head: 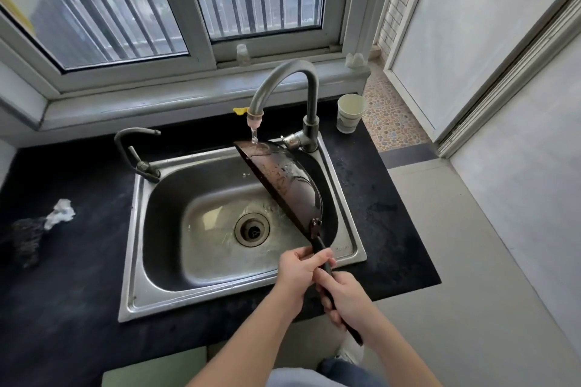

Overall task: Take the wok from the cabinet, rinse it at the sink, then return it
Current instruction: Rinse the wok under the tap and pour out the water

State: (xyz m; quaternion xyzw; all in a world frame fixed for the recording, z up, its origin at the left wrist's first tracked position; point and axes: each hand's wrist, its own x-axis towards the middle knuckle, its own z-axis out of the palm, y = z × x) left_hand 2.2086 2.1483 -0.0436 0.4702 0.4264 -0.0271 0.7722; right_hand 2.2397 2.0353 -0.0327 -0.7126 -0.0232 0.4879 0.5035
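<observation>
The dark wok [290,181] is tilted on its side over the right half of the steel sink [163,198], its outer bottom facing right. Water runs from the tall faucet [284,85] onto the wok's upper rim. The long black handle points toward me. My left hand [301,267] grips the handle close to the wok. My right hand [347,298] grips it farther back, near the end. The wok's inside faces left and is mostly hidden.
A second small tap [135,151] stands at the sink's back left. A paper cup [350,113] sits on the black counter [377,198] at the back right. A crumpled tissue [61,212] and a dark scrubber [26,237] lie on the left. The drain [252,231] is open.
</observation>
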